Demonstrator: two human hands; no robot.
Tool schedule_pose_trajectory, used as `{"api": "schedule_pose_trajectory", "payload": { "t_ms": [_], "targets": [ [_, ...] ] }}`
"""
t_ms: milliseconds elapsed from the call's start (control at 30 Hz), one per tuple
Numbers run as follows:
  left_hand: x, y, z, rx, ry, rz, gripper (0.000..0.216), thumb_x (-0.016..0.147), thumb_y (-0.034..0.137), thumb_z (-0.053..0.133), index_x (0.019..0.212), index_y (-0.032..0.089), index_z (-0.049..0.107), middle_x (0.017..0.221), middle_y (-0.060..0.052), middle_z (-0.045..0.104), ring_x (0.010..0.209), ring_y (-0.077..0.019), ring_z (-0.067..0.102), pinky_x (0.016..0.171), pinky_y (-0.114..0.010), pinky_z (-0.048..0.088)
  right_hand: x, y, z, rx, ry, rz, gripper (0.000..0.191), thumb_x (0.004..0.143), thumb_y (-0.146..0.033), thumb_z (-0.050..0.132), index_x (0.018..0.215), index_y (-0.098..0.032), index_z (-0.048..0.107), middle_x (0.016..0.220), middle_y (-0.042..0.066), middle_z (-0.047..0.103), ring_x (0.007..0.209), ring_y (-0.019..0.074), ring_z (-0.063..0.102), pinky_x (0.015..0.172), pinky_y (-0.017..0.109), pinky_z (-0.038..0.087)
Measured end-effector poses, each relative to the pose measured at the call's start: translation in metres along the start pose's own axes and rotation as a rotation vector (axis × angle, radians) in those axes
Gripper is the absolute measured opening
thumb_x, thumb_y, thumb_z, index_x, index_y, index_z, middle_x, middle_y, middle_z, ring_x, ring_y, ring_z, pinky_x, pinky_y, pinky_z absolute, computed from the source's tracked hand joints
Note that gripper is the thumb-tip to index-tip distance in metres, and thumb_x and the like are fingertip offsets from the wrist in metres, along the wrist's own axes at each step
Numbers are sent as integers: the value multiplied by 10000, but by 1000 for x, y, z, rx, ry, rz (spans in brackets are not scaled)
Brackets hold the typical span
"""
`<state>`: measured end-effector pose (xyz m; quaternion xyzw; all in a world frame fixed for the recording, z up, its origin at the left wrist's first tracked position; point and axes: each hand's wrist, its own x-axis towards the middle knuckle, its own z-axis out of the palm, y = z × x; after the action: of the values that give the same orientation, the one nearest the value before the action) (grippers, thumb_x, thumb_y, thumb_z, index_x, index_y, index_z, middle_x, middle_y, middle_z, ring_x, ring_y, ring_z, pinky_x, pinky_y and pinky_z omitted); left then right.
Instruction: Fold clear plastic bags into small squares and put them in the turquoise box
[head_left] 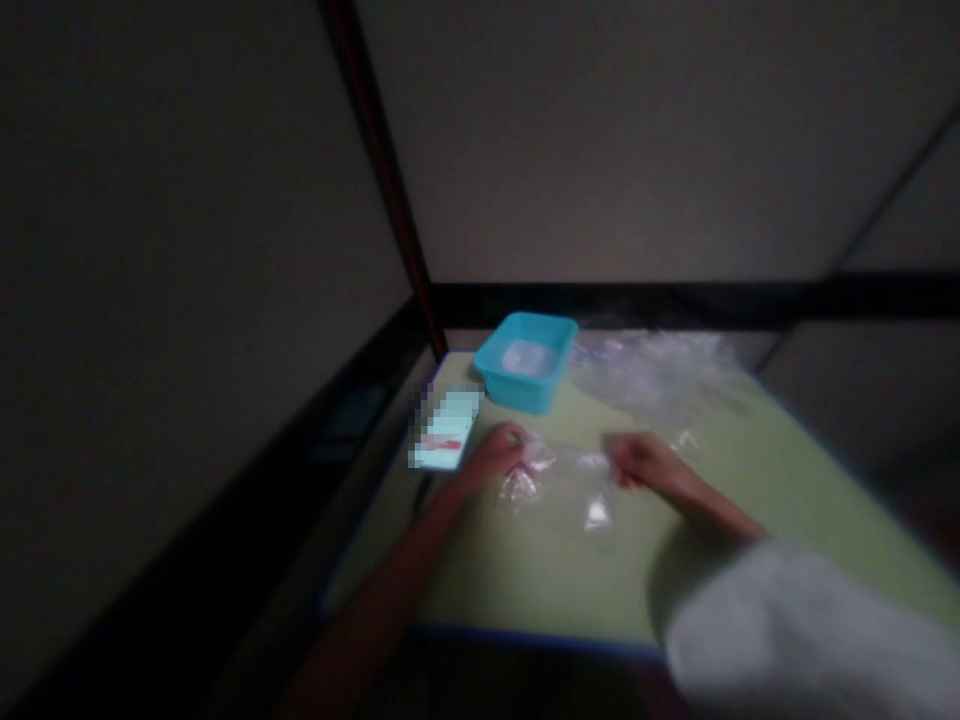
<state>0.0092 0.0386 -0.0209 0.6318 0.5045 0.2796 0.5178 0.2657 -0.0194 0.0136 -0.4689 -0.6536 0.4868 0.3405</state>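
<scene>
A clear plastic bag is stretched between my two hands, just above the pale green table. My left hand is closed on the bag's left side. On the right side, my right hand is closed with its fingers curled at the bag's edge. The picture is blurred, so the exact finger grip is hard to see. Beyond my hands stands a turquoise plastic basket with something whitish in it, too blurred to name.
A heap of clear plastic bags lies at the table's back right. Left of the basket is a lit, pixelated phone-like screen. Walls rise behind and to the left, with a dark post in the corner. The table's edge is blue.
</scene>
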Motion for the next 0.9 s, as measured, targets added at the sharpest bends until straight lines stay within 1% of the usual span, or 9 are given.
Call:
{"api": "schedule_pose_trajectory", "payload": {
  "t_ms": [200,333,433,600,667,733,800,833,900],
  "targets": [
    [-15,0,-15,61,-183,-33,574,596,150,700,1128,146,484,540,68,619,455,-115,594,444,-177,413,-1,12,-11,-21,-60,117,287,656,-454,597,583,-196,497,492,-13,579,418,107,515,411,234,416],
    [-13,0,-13,123,-191,-12,710,573,117,708,1227,138,431,567,67,621,465,-125,595,448,-190,423,-4,18,-19,-42,-209,224,274,619,-418,643,583,-186,502,494,-10,609,418,109,548,407,220,428],
    [-7,2,-2,186,-38,67,645,643,108,660,1239,146,419,619,62,604,529,-113,591,511,-198,437,-11,19,-20,-41,-331,285,306,628,-447,658,608,-181,508,522,-8,634,419,99,556,420,213,443],
    [-2,3,14,331,368,216,390,744,64,525,1118,166,485,860,-14,590,714,-126,564,676,-252,449,-22,16,-28,-98,-721,392,409,682,-539,676,628,-155,549,547,20,634,451,113,586,430,220,461],
    [-4,1,16,387,458,265,301,768,72,495,1053,165,513,914,-36,581,744,-142,553,720,-287,450,-20,15,-33,-147,-641,318,426,722,-560,652,639,-152,564,547,22,621,473,127,591,444,236,468],
    [-7,-1,17,431,484,319,245,780,80,480,1003,165,534,904,-43,584,761,-157,551,750,-315,456,-14,14,-36,-240,-335,101,415,785,-566,595,717,-156,599,654,51,660,585,160,631,548,290,513],
    [-11,-1,17,466,442,388,209,771,92,501,956,171,557,896,-44,600,799,-171,562,784,-331,465,-5,15,-34,-354,-67,-168,411,808,-552,584,932,-165,646,939,111,701,852,231,660,767,393,522],
    [-13,-1,17,478,399,427,194,756,98,527,927,178,572,898,-40,612,832,-177,571,807,-331,468,1,16,-32,-407,-23,-272,473,792,-555,605,1078,-180,630,1122,132,661,1020,272,619,884,448,477],
    [-18,1,17,516,255,537,208,728,106,573,916,187,602,946,-38,639,935,-188,580,872,-328,463,10,22,-27,-502,-101,-373,718,737,-598,639,1329,-222,484,1398,137,471,1272,320,433,1048,518,318]
  ]
}}
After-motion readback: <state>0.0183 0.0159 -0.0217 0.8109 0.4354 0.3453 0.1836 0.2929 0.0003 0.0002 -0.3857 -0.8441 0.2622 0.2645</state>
